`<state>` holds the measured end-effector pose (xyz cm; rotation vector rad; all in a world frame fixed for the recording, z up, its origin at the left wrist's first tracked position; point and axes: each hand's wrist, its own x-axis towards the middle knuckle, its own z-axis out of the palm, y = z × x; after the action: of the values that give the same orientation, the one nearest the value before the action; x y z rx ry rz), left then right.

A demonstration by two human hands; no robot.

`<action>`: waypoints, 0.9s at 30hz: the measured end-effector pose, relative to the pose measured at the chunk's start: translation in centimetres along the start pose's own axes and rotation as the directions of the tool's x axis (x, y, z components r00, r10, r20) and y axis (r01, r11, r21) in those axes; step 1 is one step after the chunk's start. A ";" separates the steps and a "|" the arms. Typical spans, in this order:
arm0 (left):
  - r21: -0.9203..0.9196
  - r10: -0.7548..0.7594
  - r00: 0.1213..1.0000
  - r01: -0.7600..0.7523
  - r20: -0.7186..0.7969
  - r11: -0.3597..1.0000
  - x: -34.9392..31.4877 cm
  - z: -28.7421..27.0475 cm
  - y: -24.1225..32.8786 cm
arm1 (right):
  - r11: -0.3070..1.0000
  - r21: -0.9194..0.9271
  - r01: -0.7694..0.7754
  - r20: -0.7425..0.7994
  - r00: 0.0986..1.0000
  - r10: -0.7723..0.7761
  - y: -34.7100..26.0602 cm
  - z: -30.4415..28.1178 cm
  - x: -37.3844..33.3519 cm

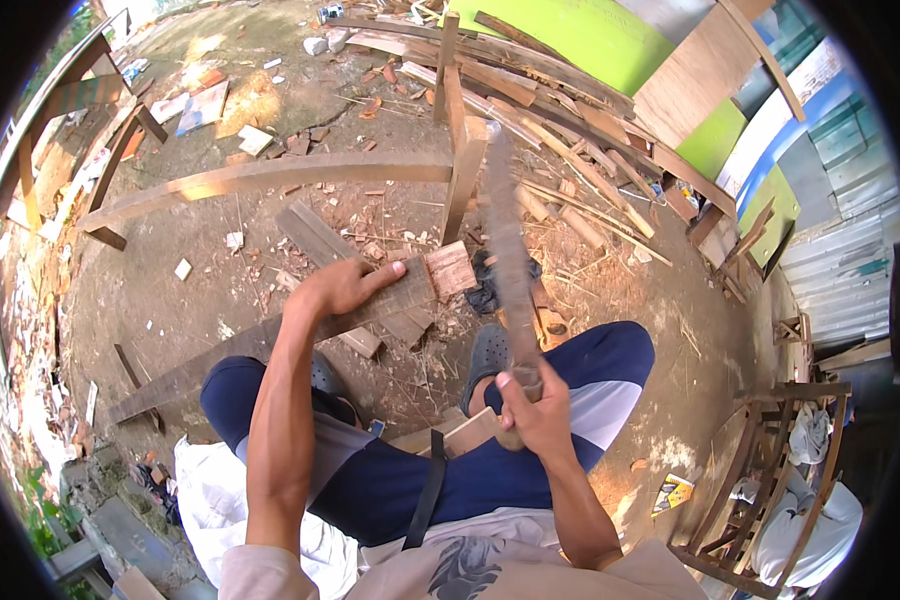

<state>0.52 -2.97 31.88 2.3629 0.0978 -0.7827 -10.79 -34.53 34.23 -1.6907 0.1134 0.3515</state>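
My left hand [342, 287] grips a long, weathered wooden plank [220, 345], its thumb lying along the top face and its other fingers hidden. The plank runs from the lower left up to the middle; its right end [452, 268] shows fresh, reddish bare wood. In my right hand [538, 408] is a machete [513, 270], its handle held above my right thigh. The long brown blade points up and away, slightly blurred, with its tip near a wooden post. To the right of the plank's end, the blade appears apart from it.
A low wooden frame with a long rail [290, 178] and post [463, 180] stands ahead. Loose boards [315, 235] lie beneath the plank. Scrap lumber [550, 110] is heaped at far right, wood chips litter the ground, and a wooden rack [745, 480] stands at near right.
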 end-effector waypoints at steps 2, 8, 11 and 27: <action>0.003 0.002 1.000 -0.002 0.000 1.000 -0.3 -0.2 0.8 | 0.975 0.157 0.157 -0.159 0.978 -0.131 1.1 0.5 0.2; 0.054 0.027 0.995 -0.022 -0.092 0.998 1.2 1.2 -1.9 | 0.995 -0.065 -0.069 -0.013 0.998 0.068 1.1 -0.4 0.5; 0.021 0.035 0.994 -0.033 -0.105 0.999 0.5 1.1 -0.8 | 0.980 0.198 0.030 -0.158 0.987 0.001 1.1 0.0 0.2; 0.062 0.001 0.996 0.005 -0.087 0.998 0.8 0.6 -1.3 | 0.994 0.020 -0.107 0.039 0.994 0.106 1.4 0.1 0.3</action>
<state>0.59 -2.41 30.34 2.4562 0.1140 -0.6928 -10.93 -34.61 32.86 -1.6591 0.1793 0.4601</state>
